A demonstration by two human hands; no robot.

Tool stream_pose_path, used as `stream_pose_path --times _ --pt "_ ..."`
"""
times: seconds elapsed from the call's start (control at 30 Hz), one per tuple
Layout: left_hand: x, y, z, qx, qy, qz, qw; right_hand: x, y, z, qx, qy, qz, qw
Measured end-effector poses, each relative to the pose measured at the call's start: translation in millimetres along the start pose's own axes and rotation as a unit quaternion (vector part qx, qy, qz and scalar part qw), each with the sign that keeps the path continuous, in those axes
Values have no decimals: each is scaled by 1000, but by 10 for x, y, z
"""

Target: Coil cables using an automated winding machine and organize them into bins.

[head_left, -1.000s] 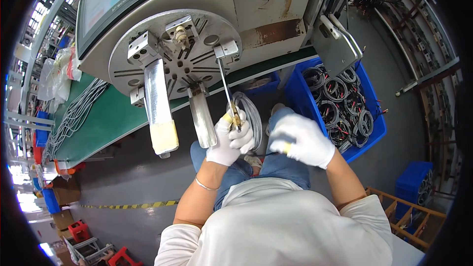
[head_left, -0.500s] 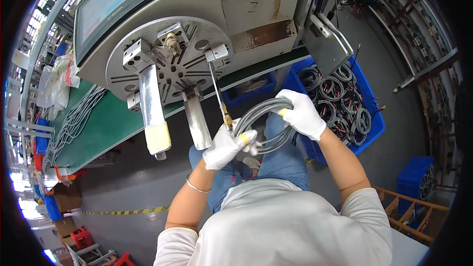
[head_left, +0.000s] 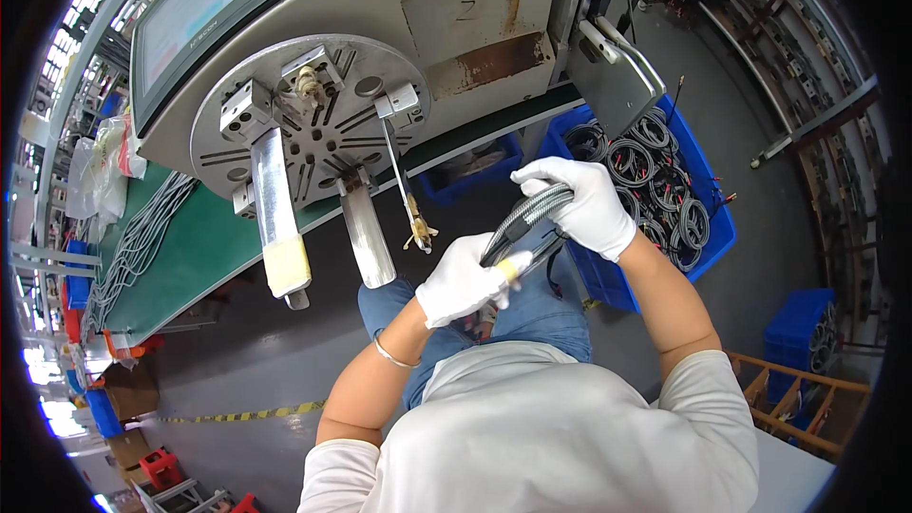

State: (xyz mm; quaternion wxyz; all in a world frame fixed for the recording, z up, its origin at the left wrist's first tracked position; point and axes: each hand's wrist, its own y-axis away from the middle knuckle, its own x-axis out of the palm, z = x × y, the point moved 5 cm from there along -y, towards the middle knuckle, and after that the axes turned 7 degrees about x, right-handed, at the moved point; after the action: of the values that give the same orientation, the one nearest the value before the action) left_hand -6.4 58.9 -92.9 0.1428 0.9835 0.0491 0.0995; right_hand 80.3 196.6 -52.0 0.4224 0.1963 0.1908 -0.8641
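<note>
Between my two white-gloved hands, above my lap, is a coil of grey braided cable [head_left: 528, 213]. My left hand [head_left: 467, 281] closes round its near left side, with yellow wrap on a finger. On the upper right, my right hand [head_left: 591, 208] grips the same coil, fingers bent over it. A dark band or end shows on the strands between the hands; its exact kind I cannot make out. In front of me is a round slotted metal disc [head_left: 313, 123] with several metal arms; a thin arm [head_left: 404, 180] ends just beyond my left hand.
A blue crate [head_left: 708, 237] of coiled cables stands to my right. Loose grey cables [head_left: 142, 237] lie on the green bench [head_left: 204, 247] at left. A screen [head_left: 218, 19] sits above the disc. A padded metal arm [head_left: 285, 261] juts toward me. A wooden rack [head_left: 798, 380] is at lower right.
The coil has moved slightly right, away from the disc's thin arm, and turned so its loop looks narrower. Both hands have shifted right with it, and the view has shifted too.
</note>
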Motion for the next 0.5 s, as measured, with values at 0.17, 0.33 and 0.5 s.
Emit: stream_pose_path --times 0.17,0.33,0.5 --pt "109 -87 -128 7 -107 -43 993 -100 71 257 -115 165 -16 979" --pt "213 -95 -283 45 -108 23 993 -240 64 411 -233 173 19 957" --pt "223 -152 -375 39 -121 -14 992 -412 46 362 -119 201 -2 972"
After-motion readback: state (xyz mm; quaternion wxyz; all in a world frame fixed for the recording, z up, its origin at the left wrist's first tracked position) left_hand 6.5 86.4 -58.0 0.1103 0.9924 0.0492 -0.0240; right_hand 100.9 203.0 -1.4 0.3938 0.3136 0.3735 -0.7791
